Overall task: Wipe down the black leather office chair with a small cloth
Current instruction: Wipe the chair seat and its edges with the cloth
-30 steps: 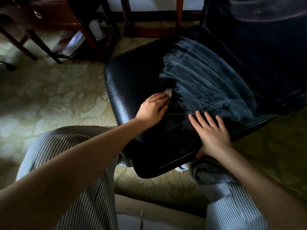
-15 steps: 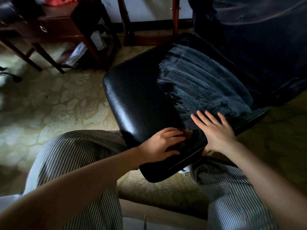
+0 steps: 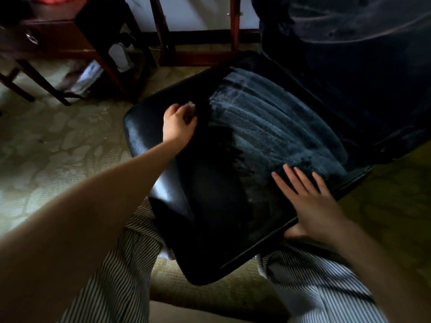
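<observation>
The chair (image 3: 210, 206) was black leather, glossy along the left part of its seat. The right part was filmed in a dull blue-grey, streaked in parallel ridged lines, with a ragged edge where the two tones met. Its backrest (image 3: 349, 66) was dark blue-black with a pale dusty streak across it. The cloth (image 3: 191, 104) showed as a small whitish scrap. The trousers (image 3: 112, 276) were pale with fine dark pinstripes. The carpet (image 3: 58, 141) was olive-beige with a lighter blotched pattern. The wooden furniture (image 3: 58, 43) was dark reddish-brown, with a red-orange item (image 3: 58, 0) above it, and the wall (image 3: 198, 12) was white.
</observation>
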A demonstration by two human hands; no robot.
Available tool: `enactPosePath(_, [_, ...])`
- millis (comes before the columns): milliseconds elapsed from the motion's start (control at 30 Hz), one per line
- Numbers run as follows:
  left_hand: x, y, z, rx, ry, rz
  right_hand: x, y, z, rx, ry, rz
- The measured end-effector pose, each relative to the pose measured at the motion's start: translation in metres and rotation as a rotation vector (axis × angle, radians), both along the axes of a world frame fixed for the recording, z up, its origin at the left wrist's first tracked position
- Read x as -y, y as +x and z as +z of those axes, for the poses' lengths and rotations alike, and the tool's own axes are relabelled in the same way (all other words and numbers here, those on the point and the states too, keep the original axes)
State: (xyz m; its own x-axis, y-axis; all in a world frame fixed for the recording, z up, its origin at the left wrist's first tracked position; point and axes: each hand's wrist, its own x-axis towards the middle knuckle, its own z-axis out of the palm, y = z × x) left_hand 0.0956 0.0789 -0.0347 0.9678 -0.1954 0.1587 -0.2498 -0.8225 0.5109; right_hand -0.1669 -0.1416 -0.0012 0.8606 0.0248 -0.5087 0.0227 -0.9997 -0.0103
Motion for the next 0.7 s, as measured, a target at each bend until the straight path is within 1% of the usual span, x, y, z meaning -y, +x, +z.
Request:
enactPosePath(67, [0.008, 0.008, -0.005, -0.026, 0.085, -0.038, 0.002, 0.001, -0.001, 0.03, -0.005, -0.015])
enactPosePath(133, [0.014, 0.01, -0.005, -0.066, 0.129, -0.024, 0.002, 0.003, -0.002, 0.028, -0.005, -0.024])
enactPosePath(200, [0.015, 0.009, -0.003, -0.085, 0.125, 0.004, 0.001, 0.005, -0.003, 0.001, 0.007, -0.045])
enactPosePath(367, [0.018, -0.008, -0.001, -0.035, 0.096, -0.049, -0.002, 0.009, -0.005, -0.026, 0.024, -0.068])
enactPosePath(600, [0.039, -0.06, -0.011, 0.048, 0.034, -0.266, 0.001, 0.01, -0.007, 0.045, 0.024, -0.058])
enactPosePath(700, [0.045, -0.094, -0.01, 0.045, 0.013, -0.361, 0.0, 0.01, -0.007, 0.08, -0.001, -0.052])
